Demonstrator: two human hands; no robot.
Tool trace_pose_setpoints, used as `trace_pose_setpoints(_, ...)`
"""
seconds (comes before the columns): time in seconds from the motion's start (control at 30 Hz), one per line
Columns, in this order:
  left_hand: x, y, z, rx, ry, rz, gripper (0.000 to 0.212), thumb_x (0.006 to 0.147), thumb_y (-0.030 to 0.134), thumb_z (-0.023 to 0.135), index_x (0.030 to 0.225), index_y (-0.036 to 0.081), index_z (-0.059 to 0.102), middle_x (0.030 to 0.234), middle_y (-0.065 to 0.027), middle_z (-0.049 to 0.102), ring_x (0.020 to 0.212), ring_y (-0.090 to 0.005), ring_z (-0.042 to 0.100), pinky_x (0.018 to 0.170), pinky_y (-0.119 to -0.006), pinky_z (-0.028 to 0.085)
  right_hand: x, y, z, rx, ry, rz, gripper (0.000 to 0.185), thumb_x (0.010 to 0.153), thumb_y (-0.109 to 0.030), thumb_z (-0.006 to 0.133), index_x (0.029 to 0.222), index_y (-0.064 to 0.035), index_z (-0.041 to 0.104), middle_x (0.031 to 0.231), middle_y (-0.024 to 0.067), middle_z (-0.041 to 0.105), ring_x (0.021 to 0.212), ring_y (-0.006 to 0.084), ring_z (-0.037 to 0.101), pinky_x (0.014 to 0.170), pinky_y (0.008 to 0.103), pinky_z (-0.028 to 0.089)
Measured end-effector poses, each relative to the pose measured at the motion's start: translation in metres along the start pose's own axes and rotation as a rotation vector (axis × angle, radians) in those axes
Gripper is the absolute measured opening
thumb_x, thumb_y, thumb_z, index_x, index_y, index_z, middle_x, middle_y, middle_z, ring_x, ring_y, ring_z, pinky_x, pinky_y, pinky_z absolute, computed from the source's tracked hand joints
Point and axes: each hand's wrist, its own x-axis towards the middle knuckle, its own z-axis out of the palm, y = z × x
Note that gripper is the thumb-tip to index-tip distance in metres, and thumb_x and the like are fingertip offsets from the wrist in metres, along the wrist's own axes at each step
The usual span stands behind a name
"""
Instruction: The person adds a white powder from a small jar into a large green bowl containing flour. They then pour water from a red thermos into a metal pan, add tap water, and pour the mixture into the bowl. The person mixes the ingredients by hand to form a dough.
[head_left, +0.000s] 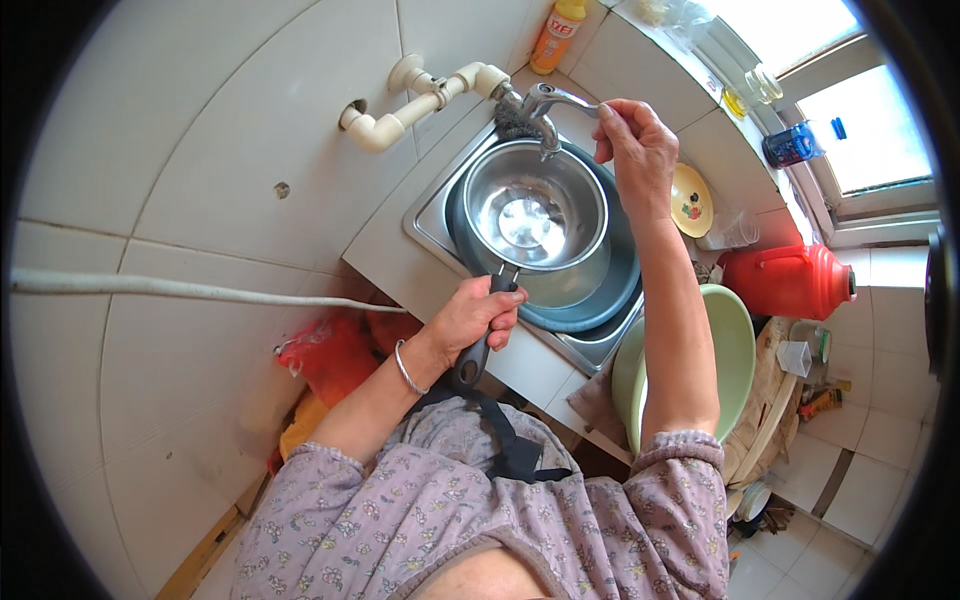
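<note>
My left hand (476, 315) is closed round the black handle (471, 361) of a stainless steel saucepan (536, 206). The pan is held under the spout of a chrome tap (551, 142), above a blue-grey plastic basin (622, 277) that sits in a steel sink (427, 225). Bright reflections fill the pan's inside, so I cannot tell how much water it holds. The fingers of my right hand (637, 142) pinch the end of the tap's lever (566, 97). Some cloudy liquid shows in the basin below the pan.
White pipes (397, 124) run along the tiled wall to the tap. An orange bottle (555, 41) stands behind it. To the right are a green basin (731, 352), a red thermos flask (787, 281) and a yellow lid (690, 201). Red plastic bags (330, 356) hang at the left.
</note>
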Motion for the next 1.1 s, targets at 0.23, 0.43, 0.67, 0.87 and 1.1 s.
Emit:
trace_pose_setpoints(0.23, 0.004, 0.003, 0.001, 0.054, -0.029, 0.021, 0.016, 0.092, 0.014, 0.051, 0.098, 0.001, 0.05, 0.058, 0.0005, 0.041, 0.043, -0.0091, 0.04, 0.043, -0.024, 0.037, 0.013, 0.006, -0.005, -0.001, -0.037, 0.028, 0.014, 0.087, -0.01, 0.059, 0.091, 0.0027, 0.062, 0.065, 0.0055, 0.061, 0.049, 0.0067, 0.054, 0.045, 0.0201, 0.043)
trace_pose_setpoints(0.43, 0.003, 0.003, 0.002, 0.053, -0.007, 0.021, 0.015, 0.091, 0.015, 0.052, 0.098, 0.002, 0.05, 0.057, 0.001, 0.04, 0.042, -0.0088, 0.04, 0.044, -0.024, 0.036, 0.012, 0.006, -0.007, -0.042, -0.054, 0.021, 0.013, 0.085, -0.01, 0.06, 0.09, 0.0021, 0.063, 0.064, 0.0048, 0.061, 0.048, 0.0067, 0.054, 0.044, 0.0205, 0.043)
trace_pose_setpoints(0.67, 0.002, 0.003, 0.004, 0.077, 0.008, 0.027, 0.014, 0.091, 0.014, 0.052, 0.097, 0.002, 0.051, 0.057, 0.0012, 0.04, 0.042, -0.0086, 0.039, 0.044, -0.023, 0.036, 0.017, 0.007, -0.006, -0.089, -0.055, -0.014, 0.014, 0.085, -0.011, 0.059, 0.088, 0.0023, 0.063, 0.063, 0.0052, 0.061, 0.047, 0.0072, 0.055, 0.044, 0.0212, 0.044)
trace_pose_setpoints(0.87, 0.001, 0.001, 0.001, 0.048, -0.012, 0.018, 0.014, 0.091, 0.014, 0.053, 0.097, 0.002, 0.049, 0.058, 0.0015, 0.041, 0.044, -0.0072, 0.041, 0.043, -0.02, 0.037, 0.019, 0.009, -0.006, -0.102, -0.053, -0.008, 0.014, 0.085, -0.011, 0.06, 0.088, 0.0023, 0.064, 0.062, 0.005, 0.062, 0.047, 0.0071, 0.055, 0.044, 0.0213, 0.044)
trace_pose_setpoints(1.1, 0.001, 0.0, -0.001, 0.067, -0.007, 0.028, 0.014, 0.091, 0.014, 0.053, 0.097, 0.002, 0.049, 0.059, 0.0013, 0.042, 0.044, -0.0073, 0.042, 0.043, -0.02, 0.037, 0.019, 0.009, -0.006, -0.114, -0.047, -0.014, 0.013, 0.085, -0.01, 0.059, 0.087, 0.0018, 0.064, 0.061, 0.0048, 0.062, 0.046, 0.0066, 0.055, 0.043, 0.0209, 0.044)
